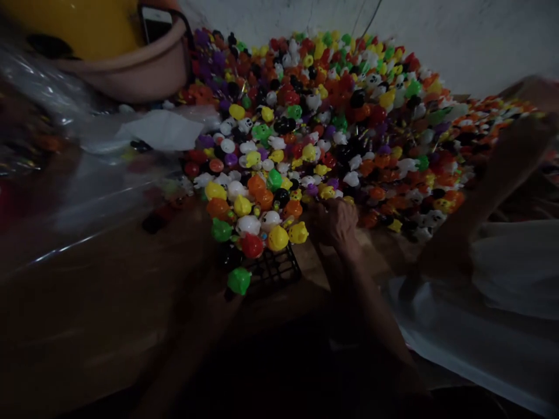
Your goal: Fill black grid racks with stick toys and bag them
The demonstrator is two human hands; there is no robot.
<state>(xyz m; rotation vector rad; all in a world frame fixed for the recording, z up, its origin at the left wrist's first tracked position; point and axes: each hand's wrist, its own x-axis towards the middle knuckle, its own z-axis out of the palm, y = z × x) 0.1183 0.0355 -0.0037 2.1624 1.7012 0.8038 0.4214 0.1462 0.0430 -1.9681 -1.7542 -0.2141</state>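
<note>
A black grid rack (279, 269) lies low in front of me. Round toy figures in yellow, orange, white, green and red crowd its far part, among them a red figure (252, 246) and a yellow figure (278, 238). My left hand (218, 299) is in deep shadow at the rack's near left, beside a green figure (239, 281); darkness hides its fingers, so I cannot tell whether it grips anything. To the right of the rack, my right hand (340, 224) reaches to the pile's near edge with curled fingers. What its fingertips hold, if anything, is hidden.
A large pile of small colourful toy figures (314, 102) leans against a pale wall (458, 46). At upper left, a phone (157, 24) rests at a pink basin (131, 73), with clear plastic sheeting (87, 192) below. Another person's arm (493, 169) is at the right.
</note>
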